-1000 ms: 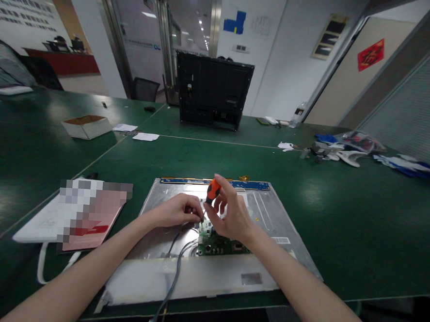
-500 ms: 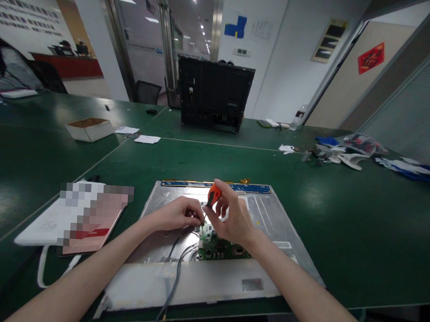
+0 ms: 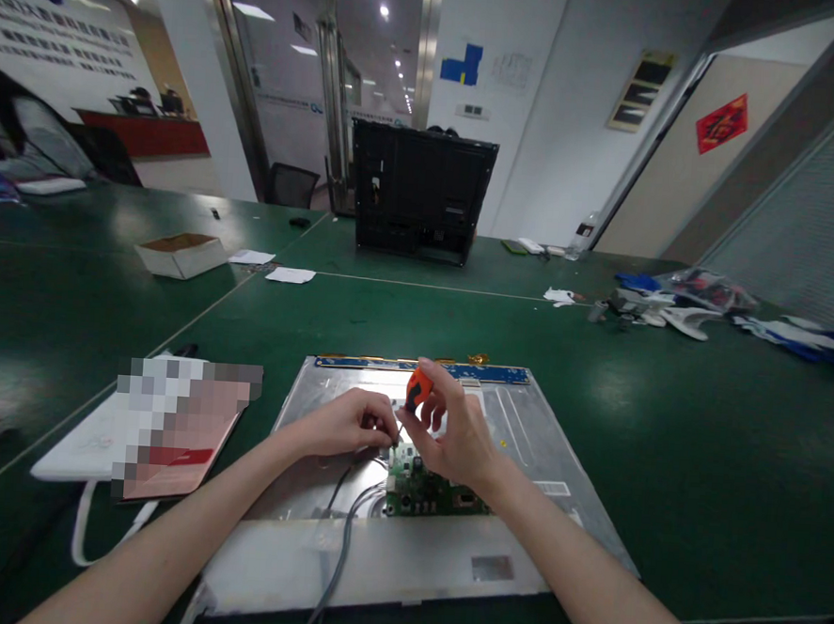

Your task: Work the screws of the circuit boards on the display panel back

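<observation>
One bulb-handled orange-and-black screwdriver point(image 3: 420, 387), gripped by the right hand point(image 3: 457, 439), pointed down beside the pinched left hand point(image 3: 359, 423), likely for steadiness.

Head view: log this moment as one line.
right hand: grips orange-and-black screwdriver | left hand: beside its tip | green circuit board: on silver display panel

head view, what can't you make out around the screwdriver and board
Head view: the tip of the screwdriver is too small to trace.
Head view: whatever the left hand may pinch is hidden by that hand.
Head view: the right hand covers part of the circuit board.
Head view: the bottom edge cuts off the grey cable.
</observation>
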`<state>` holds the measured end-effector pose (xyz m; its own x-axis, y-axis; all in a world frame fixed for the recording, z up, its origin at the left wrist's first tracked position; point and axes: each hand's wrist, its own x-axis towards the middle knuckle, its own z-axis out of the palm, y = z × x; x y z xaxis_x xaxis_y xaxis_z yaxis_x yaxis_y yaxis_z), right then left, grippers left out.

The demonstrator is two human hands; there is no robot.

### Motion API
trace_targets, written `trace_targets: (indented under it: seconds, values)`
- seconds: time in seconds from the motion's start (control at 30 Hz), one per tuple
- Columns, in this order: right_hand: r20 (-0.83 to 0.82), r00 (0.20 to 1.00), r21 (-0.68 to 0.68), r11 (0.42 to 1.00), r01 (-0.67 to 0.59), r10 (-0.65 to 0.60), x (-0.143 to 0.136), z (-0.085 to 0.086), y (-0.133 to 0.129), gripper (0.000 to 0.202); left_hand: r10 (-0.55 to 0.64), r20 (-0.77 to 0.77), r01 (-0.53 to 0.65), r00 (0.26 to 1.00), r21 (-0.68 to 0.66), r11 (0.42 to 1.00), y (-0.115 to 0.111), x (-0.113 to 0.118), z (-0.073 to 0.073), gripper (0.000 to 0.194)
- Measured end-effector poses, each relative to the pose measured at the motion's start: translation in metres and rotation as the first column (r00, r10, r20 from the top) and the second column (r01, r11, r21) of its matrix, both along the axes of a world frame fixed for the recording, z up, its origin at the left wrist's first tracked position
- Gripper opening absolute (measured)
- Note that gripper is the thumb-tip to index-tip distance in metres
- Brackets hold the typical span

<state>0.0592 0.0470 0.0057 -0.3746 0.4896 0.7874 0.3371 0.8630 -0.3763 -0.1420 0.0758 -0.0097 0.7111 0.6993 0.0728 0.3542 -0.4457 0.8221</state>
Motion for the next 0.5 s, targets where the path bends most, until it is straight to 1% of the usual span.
trace_targets:
  seconds: [0.13,0.3,0.5]
  values:
    - [0.006,1.0,-0.001,1.0,0.01,-0.01,-0.0003,-0.0017,0.0012,0.068,0.008,0.01,-0.008,1.0,0.02,1.0,0.0006,-0.001,-0.0018,0.006]
    - [0.015,1.0,-0.034,0.999,-0.009,0.01,-0.0009,-0.0019,0.0007,0.069,-0.014,0.005,0.014,1.0,0.005,1.0,0.0006,-0.0017,-0.0013,0.007]
    - [0.004,1.0,0.023,1.0,0.019,-0.019,-0.0015,0.0013,0.0003,0.069,0.004,-0.013,-0.004,1.0,0.003,1.0,0.0002,-0.002,-0.0015,0.008]
